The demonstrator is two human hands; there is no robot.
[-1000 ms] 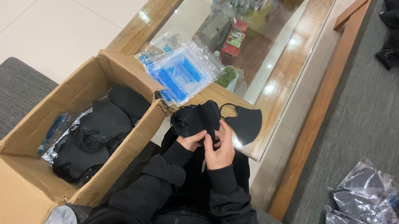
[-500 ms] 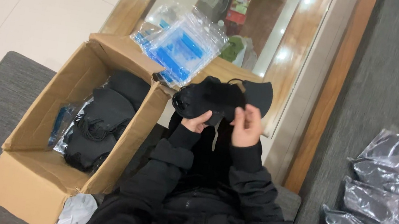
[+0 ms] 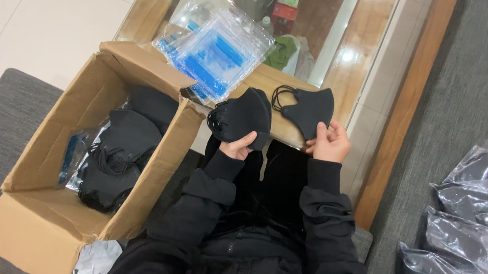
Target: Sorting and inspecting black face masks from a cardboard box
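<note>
My left hand grips a small stack of black face masks from below, ear loops hanging at its left side. My right hand pinches a single black face mask by its lower edge, held apart to the right of the stack. Both hands are raised in front of my chest, over the edge of a glass-topped wooden table. My sleeves are black.
An open cardboard box with more black masks stands at my left on a grey seat. A pile of clear plastic pouches with blue print lies on the table beyond. Several filled clear bags lie on the grey carpet at right.
The two hands have drawn apart: the right hand has pulled one mask off to the right, the left keeps the stack. The camera view has shifted downward.
</note>
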